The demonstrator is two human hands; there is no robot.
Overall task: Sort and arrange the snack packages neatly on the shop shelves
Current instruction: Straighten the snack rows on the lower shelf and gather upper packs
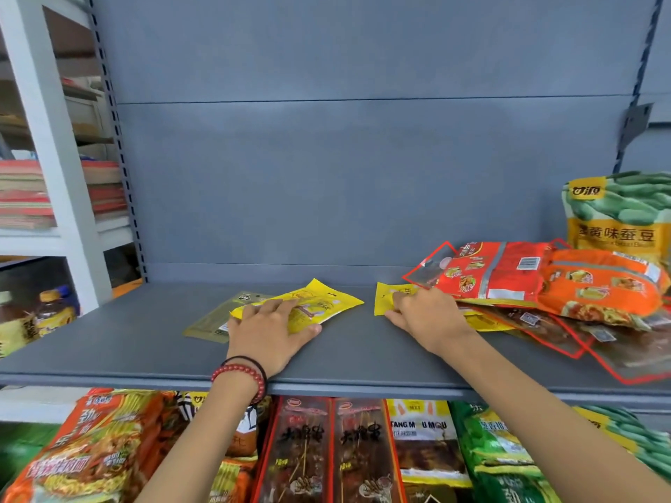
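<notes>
Left hand (pixel 270 330) flat, fingers straight, pressing the yellow packet (pixel 319 306) mid-frame on the shelf (pixel 109 339). Right hand (pixel 426 315) has bent fingers on a second yellow packet (pixel 384 303), grip unclear. Light, floppy, slick film, I'd say: pinch an edge.

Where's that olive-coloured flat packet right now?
Head view: the olive flat packet lies on the grey shelf, left of centre, its right part tucked under the yellow packet that the left hand presses flat.
</notes>
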